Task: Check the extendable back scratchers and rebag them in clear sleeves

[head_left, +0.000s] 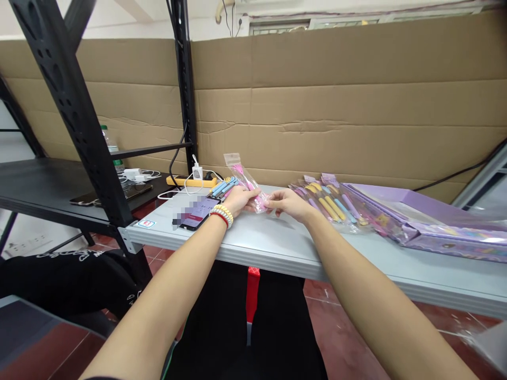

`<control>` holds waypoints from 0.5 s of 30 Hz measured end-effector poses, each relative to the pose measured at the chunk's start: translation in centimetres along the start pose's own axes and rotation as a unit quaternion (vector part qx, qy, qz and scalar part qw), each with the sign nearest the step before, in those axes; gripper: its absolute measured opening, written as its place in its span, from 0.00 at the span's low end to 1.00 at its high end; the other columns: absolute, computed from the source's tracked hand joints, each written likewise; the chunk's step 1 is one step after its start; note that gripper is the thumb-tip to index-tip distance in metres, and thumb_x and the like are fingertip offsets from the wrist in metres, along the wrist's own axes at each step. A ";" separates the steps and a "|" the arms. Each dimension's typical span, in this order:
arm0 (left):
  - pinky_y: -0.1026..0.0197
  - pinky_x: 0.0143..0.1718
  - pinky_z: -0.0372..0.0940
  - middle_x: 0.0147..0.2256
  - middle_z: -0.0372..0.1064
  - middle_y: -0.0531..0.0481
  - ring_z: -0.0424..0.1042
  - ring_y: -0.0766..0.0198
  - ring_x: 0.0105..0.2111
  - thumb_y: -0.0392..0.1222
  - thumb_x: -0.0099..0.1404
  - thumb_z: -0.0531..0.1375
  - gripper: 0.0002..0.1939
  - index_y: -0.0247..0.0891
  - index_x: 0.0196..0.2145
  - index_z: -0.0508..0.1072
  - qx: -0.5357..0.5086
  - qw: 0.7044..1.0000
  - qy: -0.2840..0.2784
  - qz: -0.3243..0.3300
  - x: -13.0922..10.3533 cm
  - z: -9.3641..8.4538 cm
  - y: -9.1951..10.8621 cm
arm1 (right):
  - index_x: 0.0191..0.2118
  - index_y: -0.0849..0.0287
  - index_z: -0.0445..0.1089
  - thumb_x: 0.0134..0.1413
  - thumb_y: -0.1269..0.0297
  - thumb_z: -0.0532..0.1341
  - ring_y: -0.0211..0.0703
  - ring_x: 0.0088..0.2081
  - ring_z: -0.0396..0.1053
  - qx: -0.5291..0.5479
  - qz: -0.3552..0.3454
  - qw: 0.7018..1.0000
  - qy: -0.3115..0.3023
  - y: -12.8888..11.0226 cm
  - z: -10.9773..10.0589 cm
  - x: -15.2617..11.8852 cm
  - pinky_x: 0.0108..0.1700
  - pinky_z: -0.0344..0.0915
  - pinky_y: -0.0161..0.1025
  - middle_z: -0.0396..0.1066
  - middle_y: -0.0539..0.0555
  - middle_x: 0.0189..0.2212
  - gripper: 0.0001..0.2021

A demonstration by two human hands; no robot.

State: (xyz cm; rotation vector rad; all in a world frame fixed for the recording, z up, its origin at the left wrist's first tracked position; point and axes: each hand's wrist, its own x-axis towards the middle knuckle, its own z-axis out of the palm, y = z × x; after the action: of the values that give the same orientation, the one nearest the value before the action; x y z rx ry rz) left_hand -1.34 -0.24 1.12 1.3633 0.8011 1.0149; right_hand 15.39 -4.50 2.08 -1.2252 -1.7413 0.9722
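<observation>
A clear plastic bag with a pink pen inside (246, 177) lies slantwise between my hands, above the grey table (273, 237). My left hand (241, 199) grips it near its lower part, fingers closed. At the bag's lower end, my right hand (288, 203) pinches the plastic between thumb and fingers. Left of my left hand lie several loose blue and yellow pens (224, 186). A phone (196, 212) with a lit screen is beside my left wrist. Several bagged pens (330, 203) in yellow, blue and purple are piled to the right of my right hand.
An open purple box (455, 240) stands on the right of the table. Behind the phone are a yellow power strip (192, 182) and white cables. A black shelf post (79, 116) rises at the left, near a person's dark-clothed leg (67, 279). Cardboard (336, 105) lines the back.
</observation>
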 end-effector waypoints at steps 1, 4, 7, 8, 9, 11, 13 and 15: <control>0.62 0.22 0.67 0.20 0.66 0.53 0.68 0.67 0.19 0.44 0.56 0.67 0.14 0.34 0.27 0.66 0.003 1.000 -0.016 -0.001 -0.1 0.0 0.0 | 0.25 0.63 0.71 0.34 0.55 0.71 0.38 0.26 0.68 -0.007 0.006 1.000 -0.004 0.1 0.0 0.0 0.22 0.59 0.32 0.71 0.54 0.22 0.17; 0.62 0.22 0.67 0.22 0.67 0.53 0.69 0.67 0.20 0.45 0.55 0.67 0.15 0.34 0.29 0.66 0.004 0.998 -0.059 0.000 -0.5 0.2 0.2 | 0.23 0.63 0.68 0.37 0.55 0.70 0.36 0.24 0.66 -0.028 0.009 0.999 -0.016 0.2 0.0 0.1 0.22 0.59 0.32 0.69 0.53 0.20 0.16; 0.61 0.23 0.68 0.25 0.69 0.51 0.71 0.65 0.22 0.42 0.55 0.67 0.13 0.35 0.32 0.66 -0.005 0.997 -0.082 0.000 -0.7 0.3 0.3 | 0.23 0.63 0.68 0.37 0.56 0.70 0.35 0.22 0.65 -0.042 0.006 0.999 -0.017 0.4 0.0 0.2 0.22 0.58 0.32 0.68 0.52 0.19 0.15; 0.60 0.24 0.68 0.26 0.70 0.51 0.72 0.64 0.23 0.40 0.54 0.67 0.14 0.35 0.33 0.66 -0.009 0.996 -0.089 -0.001 -0.7 0.4 0.3 | 0.22 0.62 0.68 0.36 0.57 0.70 0.35 0.21 0.65 -0.045 0.007 0.999 -0.009 0.5 0.0 0.3 0.21 0.58 0.32 0.68 0.51 0.18 0.15; 0.59 0.25 0.69 0.27 0.71 0.50 0.73 0.63 0.25 0.38 0.53 0.68 0.15 0.35 0.35 0.66 -0.013 0.995 -0.098 -0.001 -0.8 0.4 0.3 | 0.21 0.62 0.67 0.35 0.58 0.70 0.34 0.20 0.65 -0.046 0.012 0.999 0.003 0.6 0.0 0.4 0.21 0.57 0.32 0.67 0.51 0.18 0.15; 0.59 0.28 0.70 0.29 0.72 0.48 0.74 0.62 0.27 0.34 0.50 0.69 0.20 0.35 0.39 0.66 -0.017 0.994 -0.112 0.000 -0.8 0.4 0.1 | 0.20 0.62 0.66 0.33 0.61 0.71 0.34 0.18 0.63 -0.047 0.029 0.998 0.030 0.7 0.0 0.5 0.19 0.55 0.32 0.65 0.50 0.15 0.14; 0.59 0.30 0.69 0.30 0.73 0.49 0.74 0.63 0.28 0.30 0.47 0.70 0.25 0.35 0.42 0.66 -0.024 0.993 -0.118 0.008 -0.7 0.3 0.0 | 0.18 0.61 0.65 0.32 0.62 0.71 0.34 0.17 0.61 -0.045 0.043 0.997 0.050 0.7 0.0 0.6 0.18 0.53 0.32 0.63 0.49 0.13 0.15; 0.60 0.31 0.69 0.29 0.73 0.50 0.74 0.64 0.28 0.29 0.45 0.70 0.28 0.34 0.44 0.67 -0.039 0.991 -0.125 0.020 -0.6 0.2 -0.2 | 0.17 0.61 0.64 0.31 0.62 0.71 0.33 0.16 0.59 -0.036 0.043 0.996 0.063 0.7 0.1 0.6 0.17 0.52 0.32 0.62 0.49 0.12 0.15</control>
State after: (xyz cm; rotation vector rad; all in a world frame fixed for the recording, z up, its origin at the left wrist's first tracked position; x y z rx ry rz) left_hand -1.33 -0.88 0.91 1.4095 0.5449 0.8758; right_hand 15.43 -3.75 1.56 -1.3872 -1.6496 0.8686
